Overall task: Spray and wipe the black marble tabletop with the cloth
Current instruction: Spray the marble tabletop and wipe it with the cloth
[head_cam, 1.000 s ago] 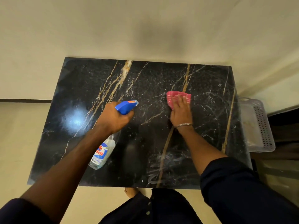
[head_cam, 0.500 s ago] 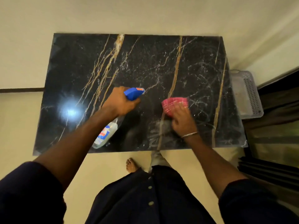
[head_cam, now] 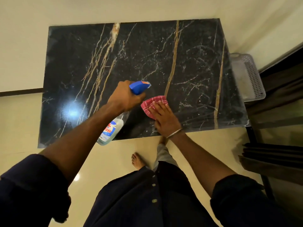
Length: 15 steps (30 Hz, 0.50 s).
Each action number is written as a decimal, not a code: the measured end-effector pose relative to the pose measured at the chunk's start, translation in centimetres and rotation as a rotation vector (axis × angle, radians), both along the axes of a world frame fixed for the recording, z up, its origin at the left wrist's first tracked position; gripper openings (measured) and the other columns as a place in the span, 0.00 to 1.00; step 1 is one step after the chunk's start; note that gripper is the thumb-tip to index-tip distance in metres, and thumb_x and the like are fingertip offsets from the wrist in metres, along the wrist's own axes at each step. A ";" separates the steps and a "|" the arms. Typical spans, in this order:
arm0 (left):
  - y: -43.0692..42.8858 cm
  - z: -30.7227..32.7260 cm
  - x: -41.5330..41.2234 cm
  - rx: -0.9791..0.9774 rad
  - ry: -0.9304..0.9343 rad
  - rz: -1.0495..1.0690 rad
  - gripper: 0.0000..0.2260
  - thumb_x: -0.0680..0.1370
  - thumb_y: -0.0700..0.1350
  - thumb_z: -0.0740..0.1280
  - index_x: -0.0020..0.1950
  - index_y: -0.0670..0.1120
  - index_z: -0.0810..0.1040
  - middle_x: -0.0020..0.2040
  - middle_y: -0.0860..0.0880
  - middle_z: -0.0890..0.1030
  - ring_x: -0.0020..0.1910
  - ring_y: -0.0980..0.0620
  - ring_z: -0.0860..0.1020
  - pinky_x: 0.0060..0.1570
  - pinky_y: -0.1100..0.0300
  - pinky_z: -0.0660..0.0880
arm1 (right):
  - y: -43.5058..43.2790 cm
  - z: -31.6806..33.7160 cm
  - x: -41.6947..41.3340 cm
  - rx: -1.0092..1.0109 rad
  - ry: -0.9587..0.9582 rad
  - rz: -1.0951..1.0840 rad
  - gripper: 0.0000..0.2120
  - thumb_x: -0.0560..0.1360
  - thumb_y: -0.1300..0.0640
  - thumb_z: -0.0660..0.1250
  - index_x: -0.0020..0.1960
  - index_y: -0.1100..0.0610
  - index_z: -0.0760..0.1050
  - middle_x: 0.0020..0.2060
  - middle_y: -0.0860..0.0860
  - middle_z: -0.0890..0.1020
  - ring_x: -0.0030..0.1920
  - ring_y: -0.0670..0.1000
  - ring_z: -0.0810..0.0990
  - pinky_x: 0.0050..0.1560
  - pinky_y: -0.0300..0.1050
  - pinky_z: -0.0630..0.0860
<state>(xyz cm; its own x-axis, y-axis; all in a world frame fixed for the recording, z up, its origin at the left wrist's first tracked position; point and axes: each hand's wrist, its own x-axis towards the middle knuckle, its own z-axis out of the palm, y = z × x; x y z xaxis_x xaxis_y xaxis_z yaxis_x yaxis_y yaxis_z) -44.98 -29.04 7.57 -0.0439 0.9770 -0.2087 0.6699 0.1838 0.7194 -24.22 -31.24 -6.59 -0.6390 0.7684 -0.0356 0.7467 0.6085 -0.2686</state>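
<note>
The black marble tabletop (head_cam: pixel 144 51) with gold and white veins fills the upper middle of the head view. My left hand (head_cam: pixel 124 95) grips a clear spray bottle (head_cam: pixel 111 128) by its neck, its blue trigger head (head_cam: pixel 139 86) pointing right over the marble. My right hand (head_cam: pixel 164 115) lies flat on a folded pink cloth (head_cam: pixel 150 102), pressing it onto the marble near the front edge, just right of the bottle. A thin bangle sits on that wrist.
A grey perforated plastic basket (head_cam: pixel 247 76) stands at the table's right side. Dark curtains (head_cam: pixel 278 99) hang further right. A cream wall lies behind the table, cream floor tiles in front, with my bare feet (head_cam: pixel 137 161) by the front edge.
My right hand has drawn the pink cloth from the middle right of the marble toward the front edge and leftward. The spray bottle hand stayed near the centre. My head has pulled back.
</note>
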 end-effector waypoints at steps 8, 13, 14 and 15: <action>-0.8 -0.3 -0.5 -0.003 0.007 -0.004 0.10 0.73 0.47 0.71 0.51 0.45 0.77 0.37 0.50 0.78 0.33 0.56 0.77 0.36 0.66 0.72 | 0.3 0.5 3.6 0.002 -0.001 -0.720 0.28 0.76 0.55 0.59 0.75 0.58 0.64 0.75 0.61 0.63 0.76 0.64 0.57 0.76 0.63 0.51; -1.1 0.1 0.3 0.036 0.014 -0.018 0.07 0.73 0.46 0.70 0.48 0.44 0.78 0.34 0.48 0.78 0.30 0.56 0.76 0.33 0.66 0.71 | -5.3 0.7 -4.1 -0.017 0.031 -0.396 0.31 0.73 0.54 0.54 0.76 0.57 0.62 0.75 0.60 0.63 0.77 0.63 0.57 0.75 0.64 0.54; -1.2 0.2 0.4 0.040 0.015 -0.024 0.07 0.73 0.45 0.70 0.48 0.43 0.78 0.34 0.48 0.78 0.30 0.56 0.76 0.33 0.66 0.71 | -6.2 0.5 -4.4 -0.026 0.031 -0.273 0.32 0.73 0.54 0.53 0.76 0.57 0.62 0.76 0.59 0.63 0.77 0.63 0.56 0.75 0.64 0.55; -1.2 0.3 0.4 0.045 0.014 -0.032 0.07 0.73 0.45 0.70 0.48 0.43 0.78 0.34 0.48 0.78 0.30 0.56 0.75 0.32 0.66 0.71 | -6.7 0.3 -4.1 -0.034 0.025 -0.161 0.31 0.73 0.54 0.53 0.76 0.57 0.61 0.76 0.59 0.63 0.77 0.62 0.56 0.75 0.64 0.56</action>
<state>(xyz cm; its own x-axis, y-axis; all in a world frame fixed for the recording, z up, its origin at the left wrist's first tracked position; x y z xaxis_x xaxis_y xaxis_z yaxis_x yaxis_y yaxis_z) -44.59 -30.28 7.88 -0.0155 0.9863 -0.1643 0.6853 0.1301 0.7166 -28.29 -37.93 -6.32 -0.5086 0.8597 -0.0484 0.8266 0.4717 -0.3069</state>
